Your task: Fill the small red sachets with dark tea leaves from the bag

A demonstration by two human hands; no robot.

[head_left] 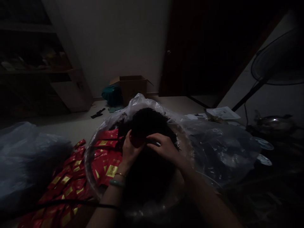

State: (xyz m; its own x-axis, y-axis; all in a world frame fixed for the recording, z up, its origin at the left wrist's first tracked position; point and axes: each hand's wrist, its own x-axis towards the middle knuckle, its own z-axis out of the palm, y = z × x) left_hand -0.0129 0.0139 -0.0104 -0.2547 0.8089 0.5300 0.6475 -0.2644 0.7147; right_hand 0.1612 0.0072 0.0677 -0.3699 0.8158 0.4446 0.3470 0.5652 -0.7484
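Both the left hand (pixel 130 151) and right hand (pixel 163 147) pinch a red sachet (pixel 137 141), its long axis hidden.

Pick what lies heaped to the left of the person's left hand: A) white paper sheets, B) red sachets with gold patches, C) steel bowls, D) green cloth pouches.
B. Red sachets with gold patches lie in a spread heap to the left of the left hand, their red faces and gold labels plain to see.
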